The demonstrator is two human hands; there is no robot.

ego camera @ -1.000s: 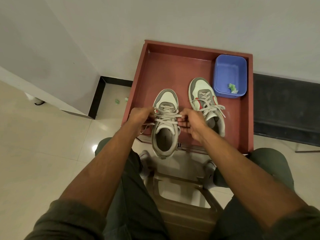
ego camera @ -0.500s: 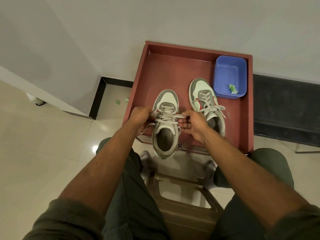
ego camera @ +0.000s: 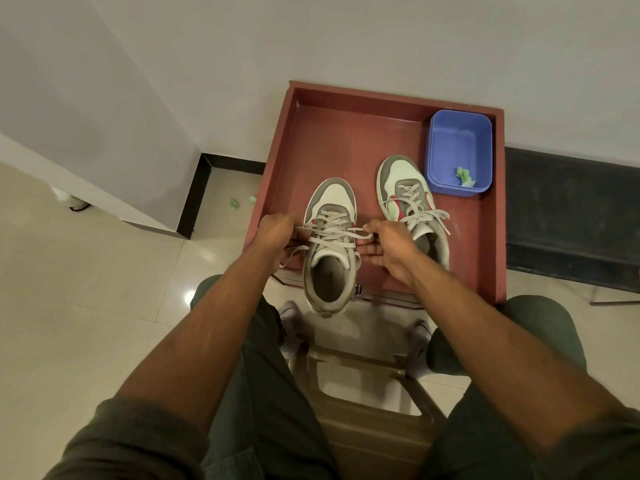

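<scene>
Dim, warm indoor light in a wide-angle view.
A small hard glare spot [ego camera: 189, 296] sits on the glossy floor [ego camera: 86, 289] below the left hand [ego camera: 275, 227], with a softer sheen on the tiles just left of it. The wall [ego camera: 346, 36] beyond the hands is evenly lit and greys towards the far left. Soft shadows lie under the left hand and the right hand [ego camera: 388, 245] on the tray [ego camera: 346, 143]. Straight edges bow near the borders. The laces [ego camera: 332, 233] between the hands are crisp, while the sleeves [ego camera: 131, 441] nearest the camera look soft.
</scene>
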